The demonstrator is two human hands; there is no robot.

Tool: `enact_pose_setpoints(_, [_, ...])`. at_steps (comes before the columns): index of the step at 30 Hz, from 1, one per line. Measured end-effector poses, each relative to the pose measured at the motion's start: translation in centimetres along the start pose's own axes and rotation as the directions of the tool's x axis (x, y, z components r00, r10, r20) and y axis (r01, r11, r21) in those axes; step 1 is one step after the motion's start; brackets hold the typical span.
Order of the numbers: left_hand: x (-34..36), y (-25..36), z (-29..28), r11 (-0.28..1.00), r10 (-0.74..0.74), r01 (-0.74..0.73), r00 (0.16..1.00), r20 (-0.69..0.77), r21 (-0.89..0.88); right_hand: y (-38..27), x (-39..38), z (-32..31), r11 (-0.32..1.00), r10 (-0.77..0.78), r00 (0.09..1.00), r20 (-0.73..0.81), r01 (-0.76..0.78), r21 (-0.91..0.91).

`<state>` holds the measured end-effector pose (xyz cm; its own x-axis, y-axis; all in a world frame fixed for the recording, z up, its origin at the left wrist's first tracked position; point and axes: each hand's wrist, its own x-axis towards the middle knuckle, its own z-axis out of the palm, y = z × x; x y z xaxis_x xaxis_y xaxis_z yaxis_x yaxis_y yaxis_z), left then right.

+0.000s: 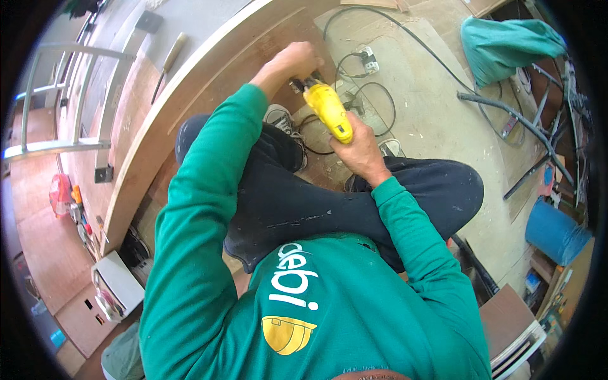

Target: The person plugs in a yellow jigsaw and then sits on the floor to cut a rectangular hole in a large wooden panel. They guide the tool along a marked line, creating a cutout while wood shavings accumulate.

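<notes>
A person in a green sweatshirt (354,304) sits cross-legged on a workshop floor (430,120), hemmed in on the left by a curved wooden panel (221,69) whose pale edge sweeps from the lower left to the top of the view. Beyond that edge stand the rails of a metal ladder (82,144). To the right, pale floor spreads between the right knee (459,190) and a green cloth (500,47), bounded by a dark bar (510,114) and, farther down, a blue bucket (551,231). A black cable (415,37) arcs across the upper floor; near the hands, a looped cord (392,104) and a white socket block (369,60) narrow the room just right of the work.

A yellow power tool (328,113) lies between the two hands, tilted, its dark front toward the panel. The right grip (360,149) is clamped around its rear end. The left grip (296,61) is at the dark front; whether its fingers close on the tool cannot be told.
</notes>
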<state>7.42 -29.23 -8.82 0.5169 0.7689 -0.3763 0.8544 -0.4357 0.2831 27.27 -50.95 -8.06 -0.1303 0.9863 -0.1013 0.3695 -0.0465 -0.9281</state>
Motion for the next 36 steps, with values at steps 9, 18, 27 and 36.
enact_pose_setpoints(9, [-0.4, 9.1, 5.7, 0.78, -0.597, 0.22, 0.545, -0.589, -0.586, 5.2, 1.2, -0.5, 0.942, 0.275, 0.96, 0.049, -0.279, 0.189])
enact_pose_setpoints(18, [-1.6, 12.8, 14.8, -0.578, -0.629, 0.25, 0.47, 0.619, -0.777, 8.8, 2.5, 2.1, 0.978, 0.197, 0.975, 0.106, -0.202, 0.042])
enact_pose_setpoints(27, [-2.1, 7.3, 15.2, -0.655, -0.361, 0.241, 0.733, 0.577, -0.716, 9.5, 4.2, 5.2, 0.953, 0.297, 0.945, 0.139, -0.302, 0.013])
enact_pose_setpoints(36, [-1.2, 4.8, 15.8, -0.656, -0.398, 0.198, 0.728, 0.558, -0.728, 10.5, 7.0, 6.9, 0.961, 0.275, 0.953, 0.124, -0.271, -0.046])
